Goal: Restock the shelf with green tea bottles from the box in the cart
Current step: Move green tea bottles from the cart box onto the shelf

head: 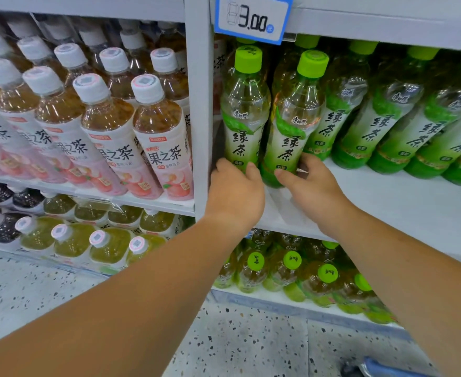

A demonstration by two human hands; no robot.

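Green left bottle [244, 112] clamped at its base in left hand [234, 191] (fingers curled); right bottle [292, 131] in right hand [315, 186].

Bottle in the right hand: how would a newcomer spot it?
Find the blue price tag reading 3.00. Below, two green tea bottles stand at the row's left end. It is the right bottle, gripped low by the right hand; the left hand holds the left bottle.
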